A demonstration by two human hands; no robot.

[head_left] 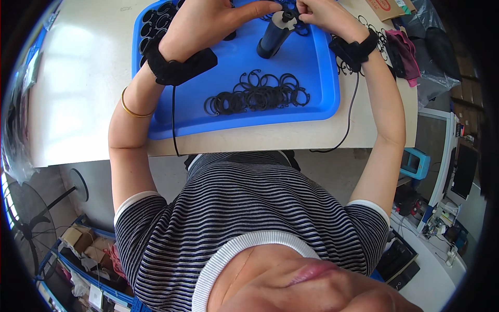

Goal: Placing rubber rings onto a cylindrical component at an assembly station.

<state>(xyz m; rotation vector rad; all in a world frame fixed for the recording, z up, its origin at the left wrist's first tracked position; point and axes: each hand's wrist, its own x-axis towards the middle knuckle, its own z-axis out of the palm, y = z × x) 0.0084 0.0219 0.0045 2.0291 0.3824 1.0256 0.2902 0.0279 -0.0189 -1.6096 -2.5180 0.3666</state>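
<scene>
A black cylinder (pixel 274 40) with a grey top and a dark central stub stands slightly tilted in the blue tray (pixel 322 104). My left hand (pixel 205 23) reaches over the tray, thumb stretched out to the cylinder's top; its other fingers are mostly cut off by the upper edge. Just right of that top, my right hand (pixel 327 20) is closed with curled fingers, and whatever they pinch is hidden. Black open-ended retaining rings (pixel 257 97) lie heaped along the tray's near side. Several black tubular parts (pixel 156 23) stand at its left end, partly behind my left hand.
More black rings (pixel 371 31) lie on the pale table (pixel 78 93) right of the tray. Beside them are a dark pink cloth (pixel 405 52) and a cardboard box (pixel 384 8). Black cables (pixel 174 119) trail from my wrist straps. A fan (pixel 28 208) stands at lower left.
</scene>
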